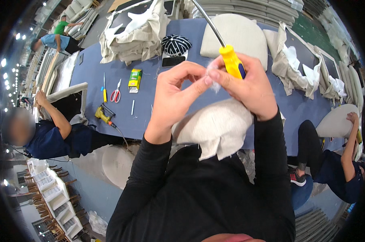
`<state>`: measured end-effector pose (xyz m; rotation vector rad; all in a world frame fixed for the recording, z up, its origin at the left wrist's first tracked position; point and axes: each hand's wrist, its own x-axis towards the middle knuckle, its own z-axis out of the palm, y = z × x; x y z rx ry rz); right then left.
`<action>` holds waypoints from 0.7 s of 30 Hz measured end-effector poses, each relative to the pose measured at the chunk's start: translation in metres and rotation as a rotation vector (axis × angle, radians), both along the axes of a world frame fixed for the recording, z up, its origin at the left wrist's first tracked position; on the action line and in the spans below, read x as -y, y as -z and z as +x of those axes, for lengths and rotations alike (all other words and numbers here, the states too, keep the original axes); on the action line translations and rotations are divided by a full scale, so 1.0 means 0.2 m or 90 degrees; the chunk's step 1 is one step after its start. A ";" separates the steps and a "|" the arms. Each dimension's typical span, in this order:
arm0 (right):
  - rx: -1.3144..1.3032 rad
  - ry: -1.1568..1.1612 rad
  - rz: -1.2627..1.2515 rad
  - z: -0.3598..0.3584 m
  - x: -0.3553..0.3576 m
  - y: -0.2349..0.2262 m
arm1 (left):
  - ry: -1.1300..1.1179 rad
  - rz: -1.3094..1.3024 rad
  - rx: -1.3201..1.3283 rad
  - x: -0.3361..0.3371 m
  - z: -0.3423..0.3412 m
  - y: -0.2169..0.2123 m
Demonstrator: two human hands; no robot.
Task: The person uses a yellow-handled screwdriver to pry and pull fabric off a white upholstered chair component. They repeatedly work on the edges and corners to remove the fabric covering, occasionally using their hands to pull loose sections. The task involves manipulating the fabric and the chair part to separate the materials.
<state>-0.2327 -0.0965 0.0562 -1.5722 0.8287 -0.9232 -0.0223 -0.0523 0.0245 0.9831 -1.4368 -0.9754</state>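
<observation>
Both of my hands are raised over a cream fabric-covered cushion piece [214,125] with loose cloth flaps at its near edge. A small tuft of white fluffy stuffing [215,85] is between my fingertips. My left hand [170,97] pinches it between thumb and forefinger. My right hand [253,84] pinches the other side with thumb and forefinger. That same hand also holds a screwdriver [230,58] by its yellow and dark blue handle, its metal shaft pointing up and away to the left. The cushion piece sits below my hands, near my body.
On the blue table [144,109] lie scissors [116,92], a second screwdriver [104,90], a staple gun [106,116], a yellow-green box [135,80], a phone [173,61] and a patterned cap [176,44]. Fabric-covered panels [235,34] stand beyond. Co-workers sit left [61,137] and right [335,169].
</observation>
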 end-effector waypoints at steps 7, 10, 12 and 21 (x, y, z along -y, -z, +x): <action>-0.040 0.028 -0.095 0.07 0.20 0.09 | -0.061 -0.173 0.072 -0.12 0.05 -0.07; -0.031 0.002 -0.162 0.10 0.33 0.14 | 0.014 -0.312 0.301 -0.13 0.01 -0.14; -0.013 -0.040 -0.183 0.15 0.41 0.19 | -0.006 -0.379 0.430 -0.07 -0.02 -0.05; 0.006 -0.017 -0.094 0.10 0.66 0.24 | -0.077 -0.517 0.355 0.37 0.00 0.21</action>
